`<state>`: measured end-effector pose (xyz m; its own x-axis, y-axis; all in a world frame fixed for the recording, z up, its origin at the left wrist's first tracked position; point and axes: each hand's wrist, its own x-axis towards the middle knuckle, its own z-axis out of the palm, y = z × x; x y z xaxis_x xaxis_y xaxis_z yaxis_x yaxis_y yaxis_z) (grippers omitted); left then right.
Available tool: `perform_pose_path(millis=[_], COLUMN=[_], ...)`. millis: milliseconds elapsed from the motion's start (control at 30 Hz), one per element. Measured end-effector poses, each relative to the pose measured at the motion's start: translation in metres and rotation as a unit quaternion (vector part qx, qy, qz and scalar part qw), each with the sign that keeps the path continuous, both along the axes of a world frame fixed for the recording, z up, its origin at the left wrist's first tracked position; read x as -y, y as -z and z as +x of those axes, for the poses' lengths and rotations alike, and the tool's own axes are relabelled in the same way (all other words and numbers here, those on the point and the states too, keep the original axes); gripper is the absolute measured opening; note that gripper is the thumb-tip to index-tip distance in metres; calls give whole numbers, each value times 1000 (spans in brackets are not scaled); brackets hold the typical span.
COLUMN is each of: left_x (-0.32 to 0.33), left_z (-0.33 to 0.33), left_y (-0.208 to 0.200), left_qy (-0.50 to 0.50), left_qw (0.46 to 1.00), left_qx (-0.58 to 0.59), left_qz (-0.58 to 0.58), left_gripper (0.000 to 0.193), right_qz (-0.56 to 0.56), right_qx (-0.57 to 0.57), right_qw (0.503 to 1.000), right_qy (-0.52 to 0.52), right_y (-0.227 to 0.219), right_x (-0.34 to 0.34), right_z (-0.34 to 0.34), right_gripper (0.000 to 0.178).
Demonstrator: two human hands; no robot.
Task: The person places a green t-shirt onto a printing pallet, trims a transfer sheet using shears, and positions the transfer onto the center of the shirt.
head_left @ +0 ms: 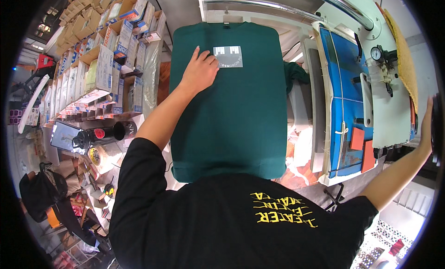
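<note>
A dark green T-shirt (227, 111) is stretched flat over a board in front of me, collar at the far end. On its upper part lies a small rectangular transfer sheet (232, 58), greyish and see-through, with white print. My left hand (202, 69) rests on the shirt at the sheet's left edge, palm down. Its fingers are spread, some touching or very near the sheet. My right arm reaches out to the far right, where my right hand (429, 123) is at the picture's rim beside a dark rounded object (436, 130). Its fingers are hidden.
At right stands a pale machine panel (391, 102) with a pressure gauge (376, 53) and a blue padded board (345, 102). Metal bars (278, 7) cross the far end. Cardboard boxes (99, 69) fill the left, near a black bottle (95, 137) and a tablet (66, 137).
</note>
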<state>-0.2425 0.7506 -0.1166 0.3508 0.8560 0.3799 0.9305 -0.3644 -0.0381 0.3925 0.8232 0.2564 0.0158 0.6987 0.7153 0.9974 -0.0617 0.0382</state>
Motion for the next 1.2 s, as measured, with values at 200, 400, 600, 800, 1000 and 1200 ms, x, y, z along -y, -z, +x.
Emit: perform_pose_path(millis=[200,400,600,800,1000,1200], left_x=[21,23,32,33,43,43], left_z=[21,25,31,29,34,36], left_y=[11,10,7,8,5,2], left_qy=[-37,-50,-61,-55,-45,-71], left_qw=[988,987,985,980,979,976], left_qx=[141,146,158,187,195,201], left_qz=[-44,-53,-38,-29,-39,-53], left_gripper=[44,43,41,40,38,39], right_qz=[-188,-263,-302,-297,-290,-288], right_qx=[-163,-75,-39,-42,-48,-65], right_qw=[914,867,877,875,876,876], right_qy=[-319,-416,-373,-380,-382,-381], right_y=[171,361,375,372,371,368], right_x=[67,63,67,69,68,67], right_z=[-302,-396,-406,-405,-407,-407], right_gripper=[24,53,62,58,55,56])
